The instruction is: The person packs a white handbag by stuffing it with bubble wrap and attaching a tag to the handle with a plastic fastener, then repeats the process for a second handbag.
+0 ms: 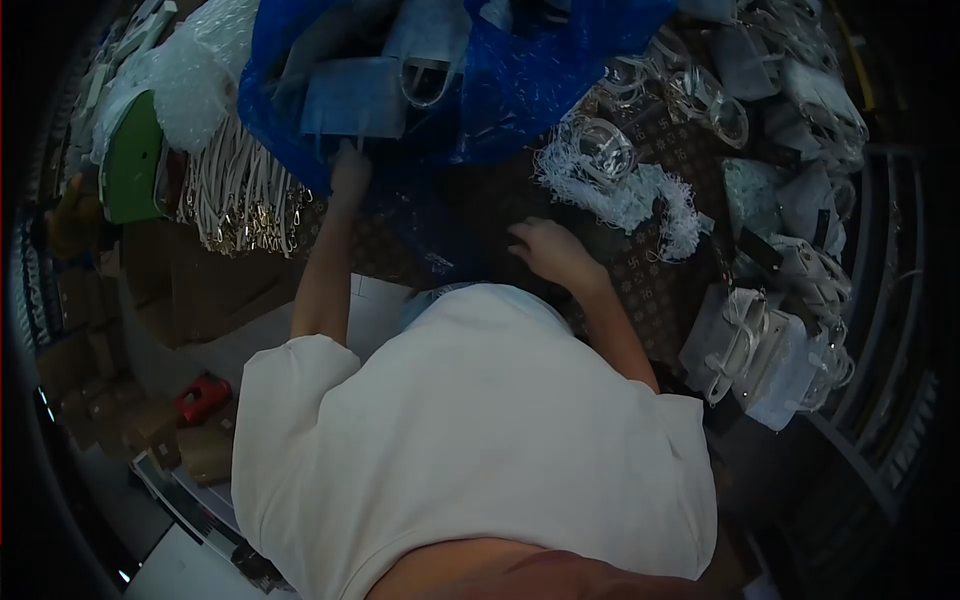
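Blue plastic film, thin and crinkled into glossy folds, forms a wide-mouthed sack point(520, 105) at the far side of the work surface. Inside its opening lies a pale, boxy bag point(352, 97), flat-faced and rectangular, its lower edge towards the person. The left hand point(350, 178) reaches up to that edge, fingertips at the bag; whether they are clamped on it I cannot tell (the spot is dim and slightly blurred). Just beyond is another pale bag point(428, 38) with a looped handle.

The right hand point(556, 252) is well apart from the left, its fingers loosely bent and spread, over dark cloth point(650, 285) printed with small motifs. Near it sits a frizzy heap of shredded white strips point(610, 185). Slim white straps point(245, 190) hang in a dense fringe left of the sack, tipped with gold-coloured metal clasps point(255, 238), beside a smooth green panel point(133, 160) with a curved edge.
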Motion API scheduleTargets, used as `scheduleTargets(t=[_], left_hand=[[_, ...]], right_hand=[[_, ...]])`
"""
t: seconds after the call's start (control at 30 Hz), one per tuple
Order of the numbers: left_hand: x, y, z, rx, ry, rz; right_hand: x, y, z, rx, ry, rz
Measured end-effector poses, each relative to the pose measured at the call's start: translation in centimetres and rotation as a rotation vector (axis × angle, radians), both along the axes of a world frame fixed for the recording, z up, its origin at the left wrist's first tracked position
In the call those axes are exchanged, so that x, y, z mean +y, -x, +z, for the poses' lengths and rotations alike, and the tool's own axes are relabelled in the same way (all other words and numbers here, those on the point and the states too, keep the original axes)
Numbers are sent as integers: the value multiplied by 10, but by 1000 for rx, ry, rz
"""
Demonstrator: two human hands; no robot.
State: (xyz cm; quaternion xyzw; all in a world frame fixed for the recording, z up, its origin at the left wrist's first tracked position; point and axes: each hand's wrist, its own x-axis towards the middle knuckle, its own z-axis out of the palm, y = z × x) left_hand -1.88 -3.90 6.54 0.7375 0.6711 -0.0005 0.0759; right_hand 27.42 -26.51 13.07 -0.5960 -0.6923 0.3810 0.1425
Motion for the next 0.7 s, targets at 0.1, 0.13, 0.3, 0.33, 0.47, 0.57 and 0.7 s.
scheduleTargets(t=[0.1,0.13,0.3,0.33,0.47,0.57,0.7], left_hand=[[-11,-16,26,-283,-212,-214],[-7,-13,50,-290,-308,-264],[-36,-41,189,-299,-337,-264],[-46,-39,204,-361,-345,-294],[-101,-44,241,-472,-149,-446],[-132,-61,234,-526,168,-532],[-156,-94,192,-431,166,-789]], right_hand=[[-28,-15,-19,-20,86,-17],[-37,-17,-23,17,120,-22],[-74,-72,-26,-22,64,-447],[-77,-84,-25,-88,48,-588],[-89,-150,-61,-392,-139,-949],[-87,-184,-78,-673,-449,-1203],[-82,-194,-102,-650,-322,-966]])
